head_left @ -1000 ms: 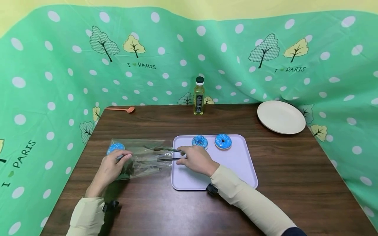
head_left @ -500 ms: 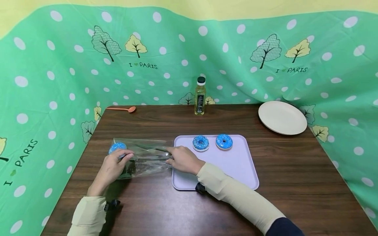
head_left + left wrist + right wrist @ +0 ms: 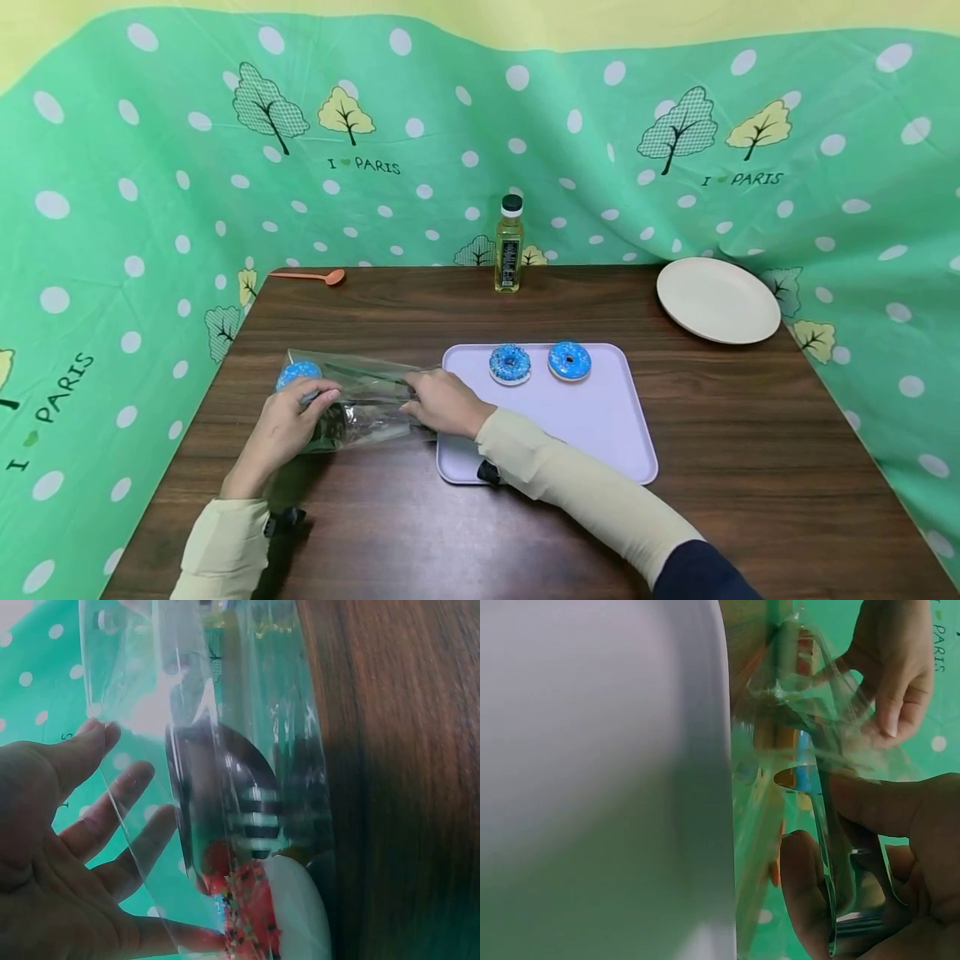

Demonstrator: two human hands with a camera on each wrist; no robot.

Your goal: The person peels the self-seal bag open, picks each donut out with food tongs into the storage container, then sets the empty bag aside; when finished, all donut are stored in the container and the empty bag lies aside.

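Note:
My left hand (image 3: 288,417) pinches the edge of a clear plastic bag (image 3: 371,429) lying left of the tray. A blue-iced donut (image 3: 298,372) shows at the bag's far left end. In the left wrist view, a red-iced donut (image 3: 251,907) with sprinkles and a pale base is seen through the plastic. My right hand (image 3: 450,404) grips metal tongs (image 3: 844,862), whose arms reach leftward into the bag. Whether their tips hold a donut I cannot tell. Two blue donuts, one sprinkled (image 3: 510,365) and one streaked white (image 3: 569,362), sit on the tray's far side.
The lilac tray (image 3: 592,433) lies under my right forearm. Behind it stands an oil bottle (image 3: 507,250). A cream plate (image 3: 717,300) is at the back right, and an orange spoon (image 3: 315,277) at the back left. Patterned green cloth (image 3: 420,200) hangs around the table.
My right hand has moved left, taking the tongs deeper into the bag. The left hand has kept its pinch on the bag with hardly any movement.

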